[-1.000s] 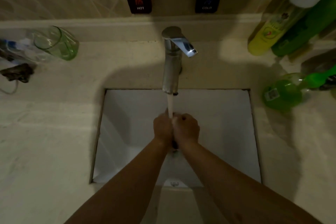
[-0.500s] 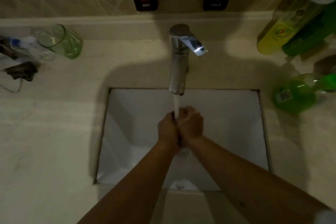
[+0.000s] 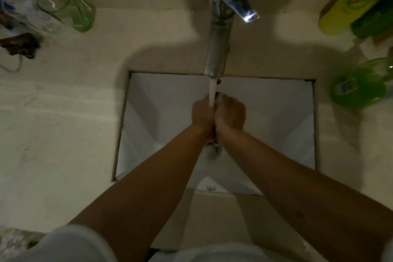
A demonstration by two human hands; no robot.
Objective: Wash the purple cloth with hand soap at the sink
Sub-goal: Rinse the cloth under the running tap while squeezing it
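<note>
The purple cloth is almost all hidden. Only a small dark bit peeks out at the top between the two hands, right where the water lands, and its color is hard to tell in the dim light. The left hand and the right hand are pressed side by side over the middle of the white sink. Both have their fingers curled in a tight grip, and the cloth seems to be squeezed inside them.

The water runs straight down from the tap onto the hands. More water drips below the wrists, and the drain under them cannot be seen clearly.

On the table, at the back left, is a green glass tipped by the wide lens. A dark thing with a thin cord is by the left edge, too blurry to name. At the right, a yellow bottle is cut off at the top; its label has a round picture, but no words can be read. A green soap bottle lies near the sink, cut off by the right edge, and its small label is too blurry to read.
</note>
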